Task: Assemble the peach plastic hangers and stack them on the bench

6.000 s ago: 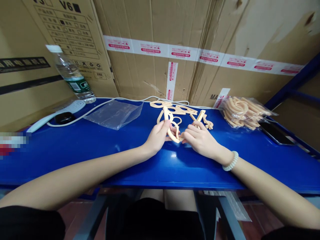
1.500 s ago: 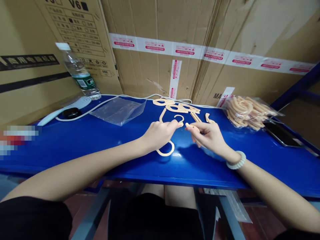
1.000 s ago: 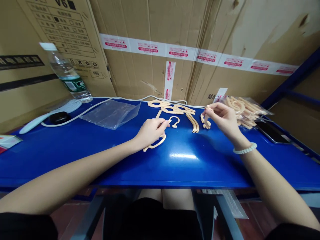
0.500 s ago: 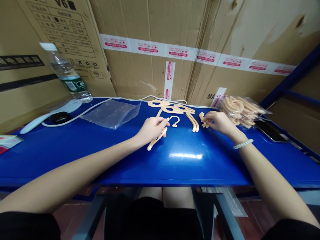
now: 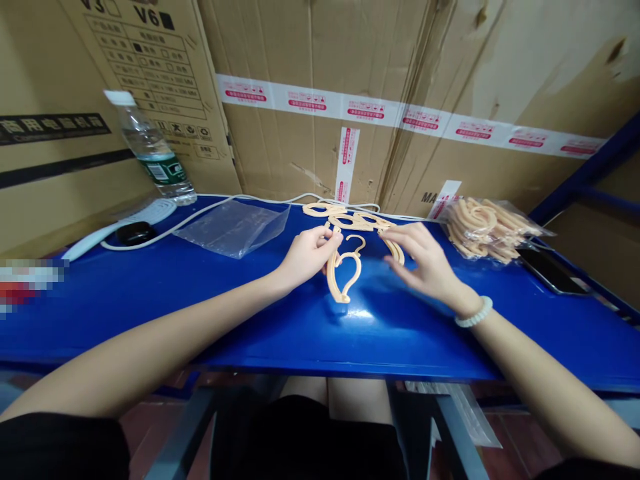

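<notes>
"What couldn't you see from your end?"

"The upper end of the cream hanger piece. My left hand had its fingers closed on that end, above the blue table, so only the curved length and the rounded loop showed. I couldn't tell whether the hook just beyond was joined to it or lay behind."

"And on the other side?"

"My right hand was spread wide, thumb well apart from the fingers. It hid part of the curved strips, and I couldn't tell whether the fingertips touched them."

"What stood around you?"

"Brown cartons walled off the back, a white cable running along their foot behind the flat looped pieces. To the right, a clear bag of cream parts hid one end of a phone. To the left, a flat clear bag lay near the bottle. A black object by the brush was too dark to read, and something red and white was pixelated and cut off."
</notes>
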`<state>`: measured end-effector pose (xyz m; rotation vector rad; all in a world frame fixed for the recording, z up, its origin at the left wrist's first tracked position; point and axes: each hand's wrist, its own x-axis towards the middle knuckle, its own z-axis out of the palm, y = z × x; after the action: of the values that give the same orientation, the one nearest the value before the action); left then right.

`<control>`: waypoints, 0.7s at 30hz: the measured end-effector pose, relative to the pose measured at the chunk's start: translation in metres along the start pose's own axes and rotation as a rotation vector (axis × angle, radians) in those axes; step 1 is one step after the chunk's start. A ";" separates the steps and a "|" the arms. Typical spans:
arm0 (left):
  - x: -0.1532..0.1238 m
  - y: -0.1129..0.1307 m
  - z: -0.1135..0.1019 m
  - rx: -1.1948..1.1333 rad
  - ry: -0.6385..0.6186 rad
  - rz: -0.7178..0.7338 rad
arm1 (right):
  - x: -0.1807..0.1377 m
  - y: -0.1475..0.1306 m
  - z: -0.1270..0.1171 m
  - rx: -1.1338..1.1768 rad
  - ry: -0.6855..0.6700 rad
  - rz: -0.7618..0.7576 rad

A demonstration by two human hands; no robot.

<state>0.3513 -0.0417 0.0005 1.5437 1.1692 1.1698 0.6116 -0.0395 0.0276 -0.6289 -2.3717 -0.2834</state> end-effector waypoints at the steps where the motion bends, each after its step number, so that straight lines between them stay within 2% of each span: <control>1: 0.000 -0.001 0.000 -0.014 0.010 0.017 | 0.003 -0.014 0.003 0.018 -0.035 -0.058; 4: -0.001 -0.001 0.002 -0.061 0.026 0.051 | 0.006 -0.044 0.014 -0.026 -0.132 -0.229; 7: -0.003 0.003 0.002 -0.115 0.028 0.065 | 0.003 -0.051 0.022 -0.154 -0.167 -0.307; 11: -0.003 0.007 0.001 -0.161 0.030 0.078 | 0.001 -0.042 0.022 -0.193 -0.132 -0.299; 15: -0.001 0.007 -0.001 -0.160 0.085 0.158 | 0.002 -0.035 0.019 -0.139 -0.097 -0.199; 18: -0.004 0.007 -0.001 -0.033 0.201 0.390 | 0.001 -0.033 0.019 -0.112 -0.053 -0.132; 20: -0.008 0.009 -0.002 0.177 0.298 0.650 | 0.000 -0.032 0.019 -0.113 -0.013 -0.114; 21: -0.010 0.010 -0.003 0.321 0.298 0.800 | -0.001 -0.032 0.020 -0.116 0.006 -0.108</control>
<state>0.3488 -0.0534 0.0087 2.2504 0.9658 1.8427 0.5851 -0.0602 0.0109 -0.5535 -2.4007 -0.4728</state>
